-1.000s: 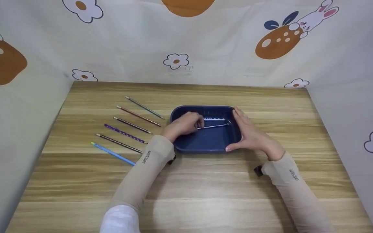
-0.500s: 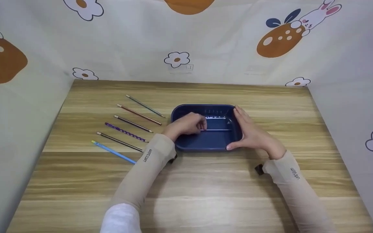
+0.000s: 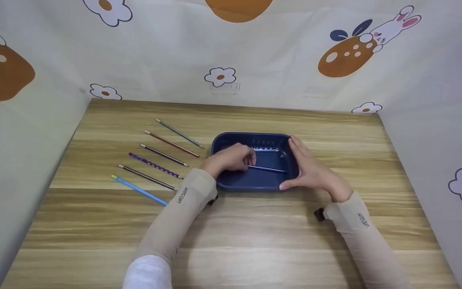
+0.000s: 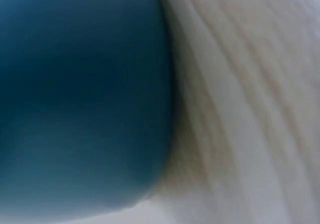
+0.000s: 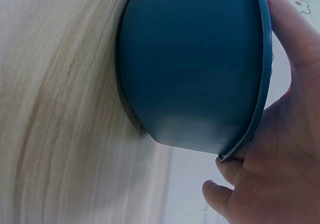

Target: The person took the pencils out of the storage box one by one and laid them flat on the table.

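Note:
A dark blue plastic basin [image 3: 231, 181] stands on the wooden table. Inside it, my left hand [image 3: 233, 156] pinches a dark pencil [image 3: 270, 169], which slants low over the basin's floor; its left end is hidden by the fingers. Another pencil [image 3: 266, 150], white-dotted, lies along the far wall inside. At the basin's right end my right hand [image 3: 315, 170] grips the rim, fingers at the far corner and thumb at the near one. The right wrist view shows this hand [image 5: 282, 149] at the rim. Only the basin's outer wall [image 4: 80, 99] and table appear in the left wrist view.
Left of the basin, several pencils lie side by side on the table [image 3: 255, 241], among them a green [image 3: 179, 133], a red [image 3: 171, 143], a purple [image 3: 155, 165] and a light blue one [image 3: 139, 190]. Printed cloth walls [image 3: 167, 60] border the table's back and sides.
The held pencil's free right end has swung from near the basin's far side toward the near side. The left hand has shifted slightly right; the right hand stays at the rim.

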